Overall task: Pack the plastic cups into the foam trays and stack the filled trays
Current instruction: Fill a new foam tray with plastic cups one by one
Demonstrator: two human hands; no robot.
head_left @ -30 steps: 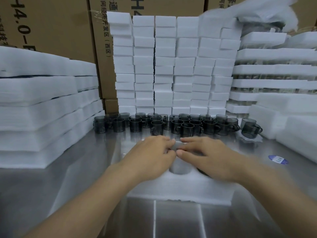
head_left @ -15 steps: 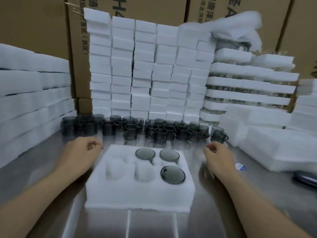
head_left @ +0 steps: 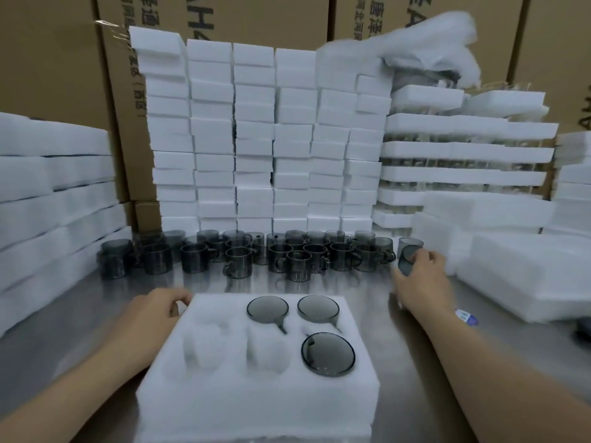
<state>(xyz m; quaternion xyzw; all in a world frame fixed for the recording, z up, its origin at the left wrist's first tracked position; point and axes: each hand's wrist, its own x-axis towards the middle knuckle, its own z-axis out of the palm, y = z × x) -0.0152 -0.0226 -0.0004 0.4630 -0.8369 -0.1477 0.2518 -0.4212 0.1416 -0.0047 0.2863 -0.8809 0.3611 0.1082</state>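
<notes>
Smoky grey plastic cup [head_left: 406,259] gripped by right hand [head_left: 422,282], far right of steel table [head_left: 80,314]. White foam tray [head_left: 256,404] at near edge; empty pockets [head_left: 204,346] lie leftward, nearer. Left hand [head_left: 153,314] set against tray's far-left corner, grip undetermined.

Steel desk [head_left: 406,362] is seen under the right grip [head_left: 422,282]. Blue-white sticker [head_left: 467,316] is stuck on it, near side & right of grip. Printed cardboard boxes [head_left: 48,59] are stacked well beyond. A dark obj. [head_left: 583,334], far right of grip, is cut off by the edge.
</notes>
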